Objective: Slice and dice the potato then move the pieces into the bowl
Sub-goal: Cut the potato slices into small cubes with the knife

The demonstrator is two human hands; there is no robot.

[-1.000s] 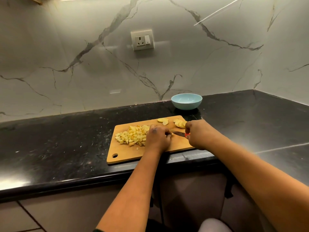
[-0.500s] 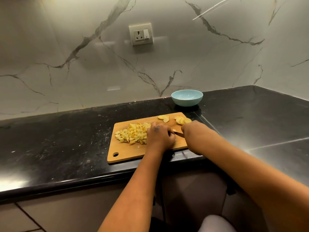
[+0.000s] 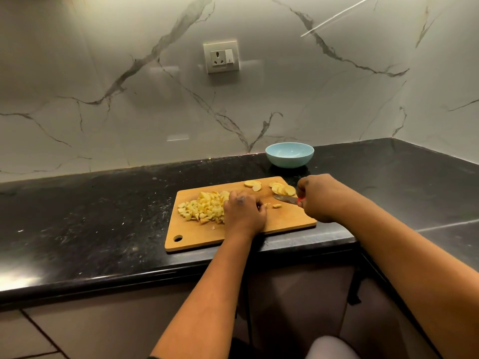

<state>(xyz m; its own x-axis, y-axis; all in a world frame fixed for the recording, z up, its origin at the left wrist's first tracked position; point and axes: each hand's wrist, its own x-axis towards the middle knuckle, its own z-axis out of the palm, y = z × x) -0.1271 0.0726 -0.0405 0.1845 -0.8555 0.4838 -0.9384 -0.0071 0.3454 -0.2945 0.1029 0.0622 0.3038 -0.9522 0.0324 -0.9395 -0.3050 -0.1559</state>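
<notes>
A heap of small pale-yellow potato cubes [image 3: 204, 208] lies on the left half of a wooden cutting board [image 3: 290, 221], and one small cut piece [image 3: 276, 206] sits alone near the board's middle. Two groups of round potato slices rest at the board's far edge: a small pair [image 3: 252, 184] toward the centre and an overlapping fan of slices [image 3: 283, 189] at the far right corner, just beside the blade of a red-handled knife [image 3: 286, 199]. A light blue bowl [image 3: 289, 154] stands upright and empty on the black tabletop just beyond the board's far right corner.
</notes>
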